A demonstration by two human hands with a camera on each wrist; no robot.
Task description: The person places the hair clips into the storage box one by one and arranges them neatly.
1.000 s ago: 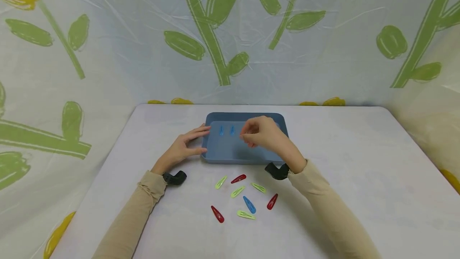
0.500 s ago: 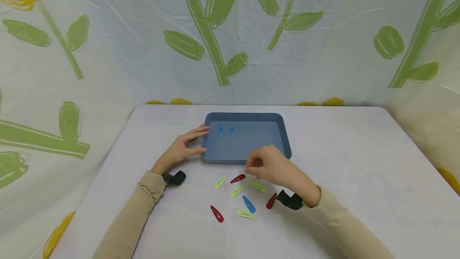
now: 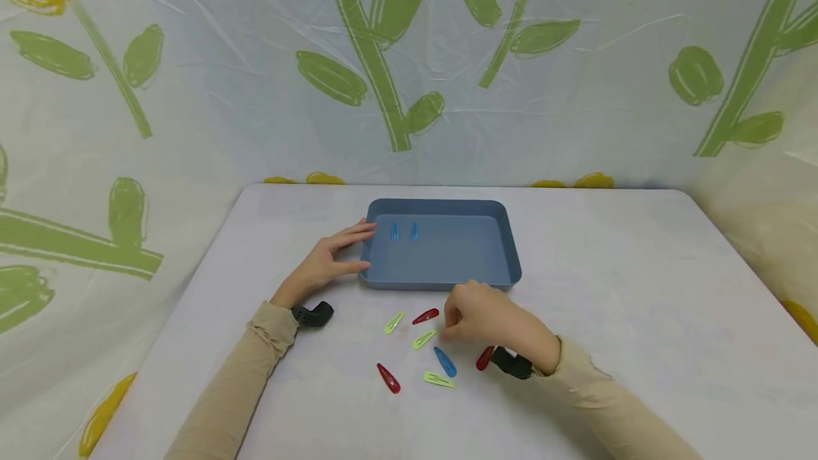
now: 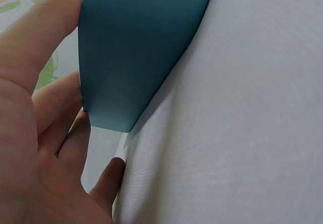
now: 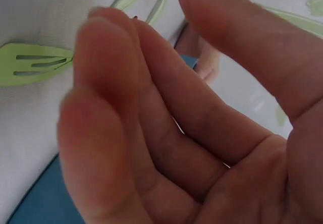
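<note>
My left hand (image 3: 326,261) rests against the left end of a blue-grey tray (image 3: 441,285), its fingers extended along the wall. In the left wrist view the fingertips meet the tray's outer side (image 4: 136,47). Inside the tray, two blue hair clips (image 3: 405,231) stand side by side at the upper left. My right hand (image 3: 488,318) hovers low over the clips in front of the tray, fingers bent, thumb apart and nothing between them. A light green snap clip (image 5: 35,65) lies close to its fingertips in the right wrist view; the hand covers one green clip in the head view.
On the white table (image 3: 607,268) lie other loose clips: a blue one (image 3: 445,361), red ones such as the red clip (image 3: 388,378), and green ones such as the green clip (image 3: 438,380). A flowered sheet (image 3: 255,91) hangs behind the table.
My right hand has moved from over the tray back toward me and down to the loose clips, now covering a green one. My left hand has stayed at the tray's left end.
</note>
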